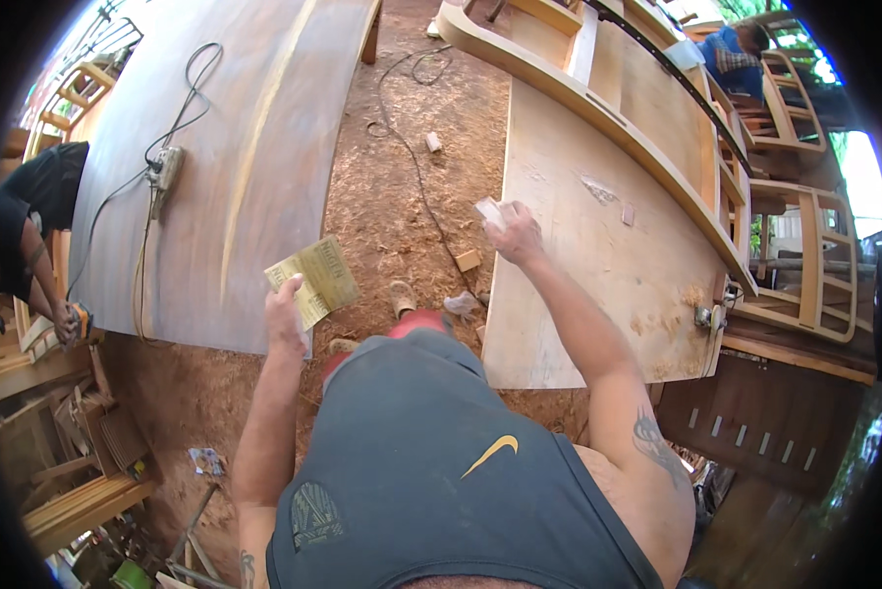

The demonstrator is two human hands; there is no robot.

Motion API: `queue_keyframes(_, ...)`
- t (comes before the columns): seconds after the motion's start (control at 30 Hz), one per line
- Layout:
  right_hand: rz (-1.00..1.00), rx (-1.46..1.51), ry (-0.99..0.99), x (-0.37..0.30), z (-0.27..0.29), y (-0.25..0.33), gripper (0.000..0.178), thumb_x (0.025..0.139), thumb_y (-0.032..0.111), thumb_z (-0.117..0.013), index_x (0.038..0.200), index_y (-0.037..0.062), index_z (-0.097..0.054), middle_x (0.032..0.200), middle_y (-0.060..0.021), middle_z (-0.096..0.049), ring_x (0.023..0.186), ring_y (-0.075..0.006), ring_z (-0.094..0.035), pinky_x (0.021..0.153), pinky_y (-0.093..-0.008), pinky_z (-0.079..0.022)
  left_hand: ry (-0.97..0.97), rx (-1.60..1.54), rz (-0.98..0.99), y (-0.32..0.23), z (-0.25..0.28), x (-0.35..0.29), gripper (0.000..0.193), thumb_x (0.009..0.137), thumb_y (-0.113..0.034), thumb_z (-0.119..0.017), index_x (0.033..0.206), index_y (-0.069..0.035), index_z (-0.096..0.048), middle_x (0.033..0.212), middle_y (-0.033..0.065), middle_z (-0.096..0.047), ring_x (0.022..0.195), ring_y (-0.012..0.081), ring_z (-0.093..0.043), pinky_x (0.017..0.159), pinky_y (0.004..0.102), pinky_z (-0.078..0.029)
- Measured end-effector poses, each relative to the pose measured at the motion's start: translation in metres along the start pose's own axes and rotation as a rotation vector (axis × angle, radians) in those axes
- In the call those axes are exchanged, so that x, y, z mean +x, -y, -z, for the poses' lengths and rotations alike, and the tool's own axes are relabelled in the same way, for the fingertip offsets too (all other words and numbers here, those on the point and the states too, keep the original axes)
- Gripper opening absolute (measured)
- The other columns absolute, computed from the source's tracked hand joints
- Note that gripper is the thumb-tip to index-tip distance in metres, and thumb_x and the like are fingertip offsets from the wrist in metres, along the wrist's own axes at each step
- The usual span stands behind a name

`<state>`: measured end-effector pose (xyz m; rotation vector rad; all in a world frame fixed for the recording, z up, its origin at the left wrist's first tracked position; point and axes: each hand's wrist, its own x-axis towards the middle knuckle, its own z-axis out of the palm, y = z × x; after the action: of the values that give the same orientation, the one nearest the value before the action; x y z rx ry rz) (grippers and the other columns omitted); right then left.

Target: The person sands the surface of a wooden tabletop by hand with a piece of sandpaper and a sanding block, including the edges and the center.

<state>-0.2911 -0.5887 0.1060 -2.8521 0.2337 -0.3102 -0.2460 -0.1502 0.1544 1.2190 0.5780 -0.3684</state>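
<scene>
My left hand (285,316) is closed on a yellowish sheet of paper (315,279) with printing on it, which looks like the back of sandpaper. The sheet is held out just past the near right corner of the left wooden panel (274,147). Over the left edge of the right-hand wooden panel (549,294), my right hand (518,238) grips a small pale block (490,210). Its exact kind cannot be made out. Farther right on that panel lie a small pinkish block (628,214) and a pale scuffed patch.
A power strip (166,169) with looped cables rests on the left panel. Beyond it, a person in dark clothing (33,216) handles a power tool (82,320). Curved wooden frames (637,128) stand at right. Wood blocks (468,260) and a cable lie on the dusty ground.
</scene>
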Motion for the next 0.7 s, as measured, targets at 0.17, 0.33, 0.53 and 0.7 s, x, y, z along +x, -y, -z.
queue_keyframes(0.17, 0.151, -0.080, 0.183, 0.015, -0.003, 0.001, 0.043, 0.088, 0.035, -0.070, 0.114, 0.0018, -0.067, 0.110, -0.0175, -0.065, 0.109, -0.0364, -0.063, 0.093, -0.0480, -0.054, 0.037, -0.033, -0.013, 0.003, 0.005, 0.002, 0.037, 0.095, -0.017, -0.062, 0.123, 0.007, -0.062, 0.107, 0.0116, -0.070, 0.089, 0.0221, -0.070, 0.077, 0.0349, -0.058)
queue_keyframes(0.33, 0.078, -0.069, 0.261, -0.019, 0.033, -0.018, 0.042, 0.087, 0.033, -0.071, 0.114, 0.0016, -0.067, 0.109, -0.0183, -0.065, 0.106, -0.0371, -0.064, 0.090, -0.0499, -0.055, 0.043, -0.024, -0.009, 0.005, 0.008, -0.001, 0.036, 0.095, -0.017, -0.061, 0.123, 0.007, -0.063, 0.106, 0.0122, -0.070, 0.090, 0.0229, -0.071, 0.078, 0.0357, -0.058)
queue_keyframes(0.53, -0.228, -0.152, 0.441, -0.048, 0.098, -0.063, 0.046, 0.088, 0.037, -0.068, 0.116, 0.0009, -0.067, 0.116, -0.0227, -0.066, 0.101, -0.0403, -0.068, 0.089, -0.0476, -0.056, 0.002, -0.106, -0.002, 0.015, 0.028, -0.001, 0.040, 0.096, -0.018, -0.061, 0.127, 0.007, -0.060, 0.109, 0.0125, -0.070, 0.093, 0.0240, -0.071, 0.079, 0.0360, -0.059)
queue_keyframes(0.7, -0.817, 0.920, 0.210, -0.044, 0.095, -0.065, 0.051, 0.088, 0.032, -0.062, 0.129, 0.0018, -0.062, 0.103, -0.0157, -0.070, 0.089, -0.0288, -0.069, 0.080, -0.0445, -0.060, 0.001, -0.093, 0.016, 0.021, 0.034, 0.010, 0.038, 0.096, -0.017, -0.060, 0.126, 0.008, -0.060, 0.110, 0.0143, -0.070, 0.093, 0.0243, -0.072, 0.077, 0.0360, -0.060)
